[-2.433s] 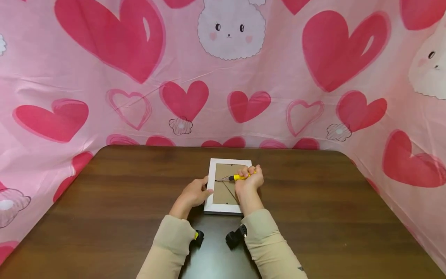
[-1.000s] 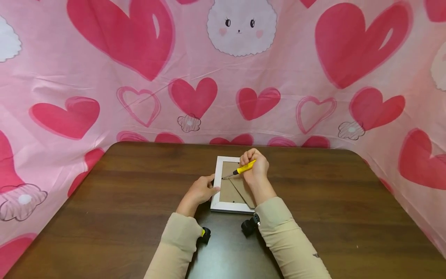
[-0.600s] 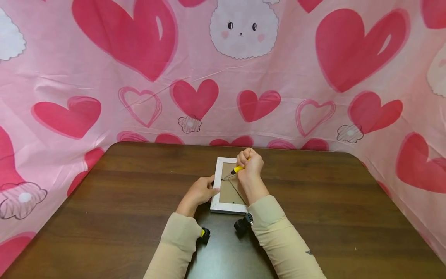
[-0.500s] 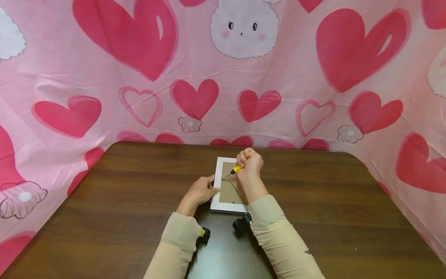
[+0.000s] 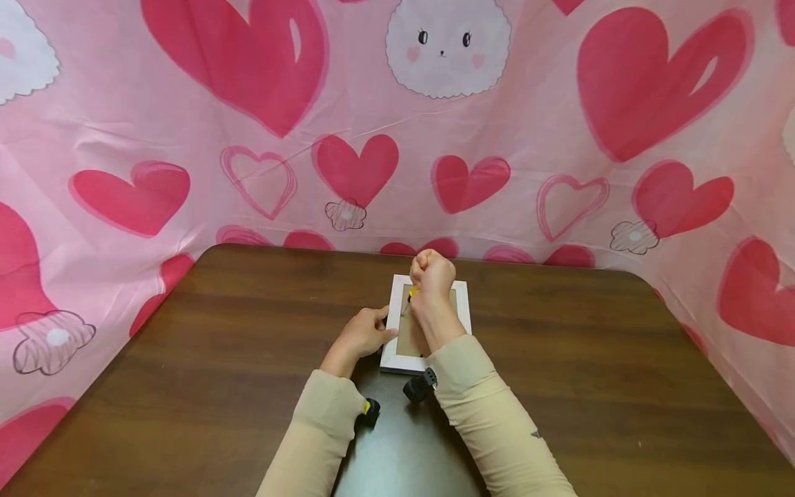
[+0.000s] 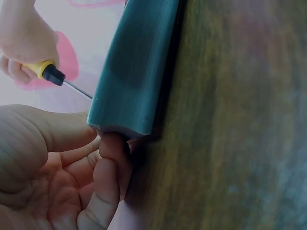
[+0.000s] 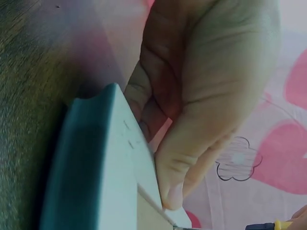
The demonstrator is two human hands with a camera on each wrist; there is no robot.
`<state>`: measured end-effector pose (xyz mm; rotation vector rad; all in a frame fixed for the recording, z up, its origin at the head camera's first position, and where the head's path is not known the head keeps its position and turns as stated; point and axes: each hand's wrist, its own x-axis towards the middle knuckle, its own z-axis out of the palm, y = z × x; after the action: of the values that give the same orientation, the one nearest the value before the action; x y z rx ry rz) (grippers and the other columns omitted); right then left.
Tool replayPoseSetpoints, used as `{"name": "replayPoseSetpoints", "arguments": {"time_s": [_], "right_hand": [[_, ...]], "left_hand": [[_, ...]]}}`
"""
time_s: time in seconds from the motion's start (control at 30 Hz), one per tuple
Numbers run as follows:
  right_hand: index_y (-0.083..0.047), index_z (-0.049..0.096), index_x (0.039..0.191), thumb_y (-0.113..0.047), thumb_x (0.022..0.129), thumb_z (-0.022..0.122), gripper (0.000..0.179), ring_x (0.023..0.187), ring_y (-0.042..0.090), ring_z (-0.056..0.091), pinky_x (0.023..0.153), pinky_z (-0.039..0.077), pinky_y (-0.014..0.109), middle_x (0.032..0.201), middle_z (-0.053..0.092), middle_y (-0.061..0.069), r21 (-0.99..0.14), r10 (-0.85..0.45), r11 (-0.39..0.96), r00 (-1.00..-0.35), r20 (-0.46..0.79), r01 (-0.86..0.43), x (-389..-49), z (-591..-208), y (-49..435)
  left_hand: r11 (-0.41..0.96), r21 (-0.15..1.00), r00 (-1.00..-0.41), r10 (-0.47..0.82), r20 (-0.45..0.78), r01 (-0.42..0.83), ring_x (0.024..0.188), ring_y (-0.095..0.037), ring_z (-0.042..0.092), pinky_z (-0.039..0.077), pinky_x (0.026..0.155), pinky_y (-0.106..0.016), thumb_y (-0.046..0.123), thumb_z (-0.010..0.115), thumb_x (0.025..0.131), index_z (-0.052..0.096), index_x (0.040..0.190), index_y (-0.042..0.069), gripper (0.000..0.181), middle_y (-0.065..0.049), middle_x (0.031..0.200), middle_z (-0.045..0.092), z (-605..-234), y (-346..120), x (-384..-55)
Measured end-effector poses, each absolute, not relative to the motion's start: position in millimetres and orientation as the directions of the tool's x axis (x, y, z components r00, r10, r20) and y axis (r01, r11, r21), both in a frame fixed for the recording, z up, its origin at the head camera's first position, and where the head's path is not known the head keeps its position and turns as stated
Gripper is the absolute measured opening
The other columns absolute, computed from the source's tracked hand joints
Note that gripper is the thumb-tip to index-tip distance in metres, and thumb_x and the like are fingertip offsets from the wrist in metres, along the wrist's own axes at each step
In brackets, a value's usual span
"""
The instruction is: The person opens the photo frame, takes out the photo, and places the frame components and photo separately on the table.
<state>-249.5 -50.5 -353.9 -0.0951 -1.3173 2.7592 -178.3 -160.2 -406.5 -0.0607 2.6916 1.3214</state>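
A picture frame (image 5: 404,363) with a white rim lies back side up on the table, its brown backing board (image 5: 408,342) showing. My left hand (image 5: 360,335) pinches the left rim, thumb on top and fingers beneath, as the left wrist view shows. In my right fist (image 5: 433,276) I grip a screwdriver (image 6: 53,74) with a yellow and black handle. Its metal shaft slants down to the board's left edge, where the tip meets the inner rim. The wrist and forearm hide part of the board's right side. One small dark tab (image 5: 421,355) shows at the near edge.
The brown wooden table (image 5: 590,359) stretches to both sides of the frame. Behind it hangs a pink cloth (image 5: 522,131) with hearts. Black cameras (image 5: 419,386) sit on the inner side of both wrists, close to the frame's near edge.
My right hand has shifted left over the frame and turned, so the screwdriver stands steeper than before. The left hand keeps its hold on the rim. The head view has shifted slightly.
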Motion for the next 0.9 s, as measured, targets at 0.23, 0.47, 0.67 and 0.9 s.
{"name": "replayPoseSetpoints", "arguments": {"time_s": [0.23, 0.47, 0.67, 0.9], "right_hand": [[-0.013, 0.035, 0.051, 0.009, 0.076, 0.027, 0.034, 0.036, 0.003, 0.017, 0.041, 0.010, 0.019, 0.040, 0.026, -0.009, -0.813, 0.082, -0.581, -0.997, -0.016, -0.035, -250, -350, -60], [-0.013, 0.035, 0.051, 0.010, 0.075, 0.027, 0.034, 0.037, 0.003, 0.018, 0.041, 0.012, 0.018, 0.042, 0.026, -0.009, -0.822, 0.060, -0.568, -0.998, 0.012, -0.044, -250, -350, -65], [-0.014, 0.036, 0.052, 0.006, 0.085, 0.027, 0.038, 0.036, 0.004, 0.021, 0.040, 0.014, 0.018, 0.041, 0.029, -0.007, -0.763, 0.031, -0.646, -0.998, -0.061, 0.026, -253, -352, -52], [-0.016, 0.036, 0.054, -0.001, 0.091, 0.024, 0.042, 0.035, 0.006, 0.022, 0.040, 0.014, 0.018, 0.040, 0.030, -0.008, -0.733, -0.019, -0.676, -0.996, -0.090, 0.079, -259, -355, -35]], "left_hand": [[0.620, 0.778, -0.989, 0.025, -0.148, -0.101, 0.053, -0.013, 0.049, 0.038, 0.054, -0.023, 0.013, 0.069, 0.093, 0.050, 0.145, 0.006, 0.056, -0.004, 0.067, 0.055, -403, -160, -178], [0.660, 0.744, -0.989, 0.007, -0.145, -0.104, 0.065, -0.016, 0.051, 0.041, 0.061, -0.024, 0.014, 0.070, 0.092, 0.050, 0.144, 0.006, 0.057, -0.007, 0.075, 0.058, -402, -159, -178], [0.690, 0.706, -0.983, -0.039, -0.182, -0.158, 0.072, -0.018, 0.053, 0.042, 0.065, -0.026, 0.017, 0.070, 0.092, 0.050, 0.145, 0.006, 0.057, -0.008, 0.081, 0.061, -402, -156, -176], [0.686, 0.714, -0.986, -0.031, -0.165, -0.141, 0.073, -0.018, 0.053, 0.041, 0.064, -0.027, 0.016, 0.070, 0.092, 0.052, 0.143, 0.007, 0.055, -0.009, 0.081, 0.060, -401, -154, -177]]}}
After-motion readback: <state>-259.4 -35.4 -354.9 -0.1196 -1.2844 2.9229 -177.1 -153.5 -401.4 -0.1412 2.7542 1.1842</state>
